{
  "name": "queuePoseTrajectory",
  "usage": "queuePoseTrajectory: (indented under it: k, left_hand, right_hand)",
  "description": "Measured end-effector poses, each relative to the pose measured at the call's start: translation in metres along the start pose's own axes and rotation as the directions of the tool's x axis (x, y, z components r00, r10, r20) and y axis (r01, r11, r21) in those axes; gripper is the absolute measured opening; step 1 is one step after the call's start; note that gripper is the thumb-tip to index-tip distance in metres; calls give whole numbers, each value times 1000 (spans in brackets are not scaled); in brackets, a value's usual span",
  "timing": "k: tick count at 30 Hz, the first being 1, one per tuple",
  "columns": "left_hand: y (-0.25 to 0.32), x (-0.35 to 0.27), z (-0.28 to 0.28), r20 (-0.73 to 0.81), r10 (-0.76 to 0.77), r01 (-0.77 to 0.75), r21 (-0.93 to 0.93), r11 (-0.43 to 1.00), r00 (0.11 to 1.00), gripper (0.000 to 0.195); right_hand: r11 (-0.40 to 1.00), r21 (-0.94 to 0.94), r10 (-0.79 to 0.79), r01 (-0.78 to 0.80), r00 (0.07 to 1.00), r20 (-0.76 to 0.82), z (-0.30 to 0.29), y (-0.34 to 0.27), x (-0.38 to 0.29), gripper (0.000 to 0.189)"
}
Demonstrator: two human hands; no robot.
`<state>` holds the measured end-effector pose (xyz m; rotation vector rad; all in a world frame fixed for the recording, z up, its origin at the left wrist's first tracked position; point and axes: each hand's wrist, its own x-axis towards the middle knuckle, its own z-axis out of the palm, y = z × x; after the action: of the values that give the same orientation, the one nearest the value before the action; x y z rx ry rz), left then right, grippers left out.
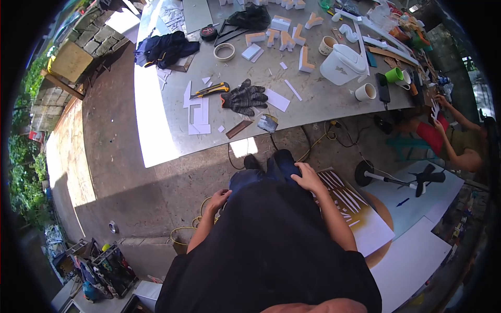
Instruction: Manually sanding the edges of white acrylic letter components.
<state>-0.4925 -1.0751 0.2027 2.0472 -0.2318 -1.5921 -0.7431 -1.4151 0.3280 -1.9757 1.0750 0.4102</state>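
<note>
My left hand hangs beside my left thigh, fingers partly bent, with nothing visible in it. On my other thigh, near the knee, rests my right hand, its thumb and fingers apart. On the metal-topped table before me lie a dark knitted work glove, a yellow and black utility knife and white cut sheet pieces. A brown strip and a grey block lie near the front edge. Farther back stand foam letters with orange faces, near a roll of tape.
A white lidded pitcher and several cups stand at the table's right. Another person sits beyond, holding a white piece. Right of me are a fan and a stencilled board. A yellow cord lies on the floor.
</note>
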Motion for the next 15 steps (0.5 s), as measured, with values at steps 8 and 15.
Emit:
queuePoseTrajectory:
  k: [8, 15]
  left_hand:
    - [11, 16, 24, 55, -42, 38, 77, 996, 998, 61]
    - [70, 12, 36, -79, -58, 53, -67, 996, 995, 57]
  right_hand:
    - [876, 56, 379, -479, 754, 537, -3, 79, 18, 89]
    - [981, -92, -166, 169, 985, 36, -116, 12, 43, 58]
